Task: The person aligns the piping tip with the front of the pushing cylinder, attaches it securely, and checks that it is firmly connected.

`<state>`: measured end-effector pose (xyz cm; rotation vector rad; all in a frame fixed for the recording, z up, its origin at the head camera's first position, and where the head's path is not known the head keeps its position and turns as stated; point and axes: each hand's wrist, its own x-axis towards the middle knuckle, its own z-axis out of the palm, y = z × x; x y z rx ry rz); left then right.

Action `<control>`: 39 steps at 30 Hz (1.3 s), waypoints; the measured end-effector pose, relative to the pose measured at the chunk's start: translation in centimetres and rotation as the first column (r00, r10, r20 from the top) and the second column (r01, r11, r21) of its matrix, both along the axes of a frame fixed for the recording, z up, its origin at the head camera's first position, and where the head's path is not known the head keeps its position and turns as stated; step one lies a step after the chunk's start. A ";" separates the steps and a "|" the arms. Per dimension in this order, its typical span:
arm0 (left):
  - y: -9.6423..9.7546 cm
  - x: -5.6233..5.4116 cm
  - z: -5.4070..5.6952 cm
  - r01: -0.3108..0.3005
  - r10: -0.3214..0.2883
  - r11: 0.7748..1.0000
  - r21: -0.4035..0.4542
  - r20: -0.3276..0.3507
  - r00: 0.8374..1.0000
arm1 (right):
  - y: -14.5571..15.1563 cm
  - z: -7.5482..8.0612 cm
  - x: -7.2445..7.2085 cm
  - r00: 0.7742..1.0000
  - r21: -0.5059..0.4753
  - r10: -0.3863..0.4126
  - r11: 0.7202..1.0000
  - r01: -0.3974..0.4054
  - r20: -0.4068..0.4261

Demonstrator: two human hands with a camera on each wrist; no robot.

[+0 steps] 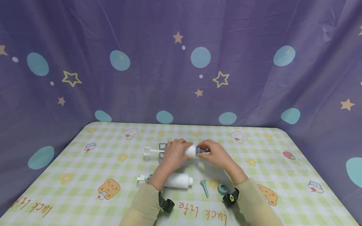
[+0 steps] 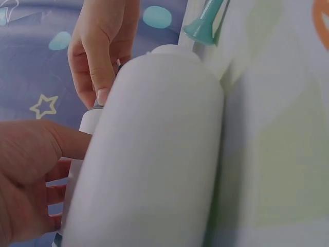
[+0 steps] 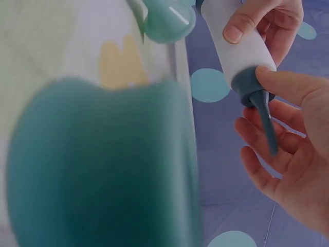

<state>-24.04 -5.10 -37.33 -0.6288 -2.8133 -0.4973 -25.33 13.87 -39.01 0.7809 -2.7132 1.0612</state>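
Observation:
My left hand [image 1: 175,153] grips the middle of a white tube [image 1: 190,151] held crosswise over the table. A thin white rod with a loop handle [image 1: 147,151] sticks out from its left end. At the tube's right end, my right hand [image 1: 214,153] pinches a dark blue-grey screw collar [image 3: 247,82] between thumb and fingers. From the collar a tapered nozzle [image 3: 266,123] points out past the fingers. Nearer to me lies a second white tube [image 1: 178,180], with a narrow neck at its right end; it fills much of the left wrist view.
A teal tapered nozzle [image 1: 204,188] and a teal ring collar [image 1: 223,189] lie on the checked tablecloth [image 1: 113,207], in front of the right hand. A grey open frame [image 1: 162,147] shows beside the left hand. The purple star-printed curtain [image 1: 158,78] stands behind the table.

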 end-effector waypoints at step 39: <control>0.2 -0.4 -2.1 -0.005 0.021 0.988 -0.151 0.104 0.994 | -0.4 -1.1 -0.1 0.994 0.180 0.066 0.980 -0.081 0.087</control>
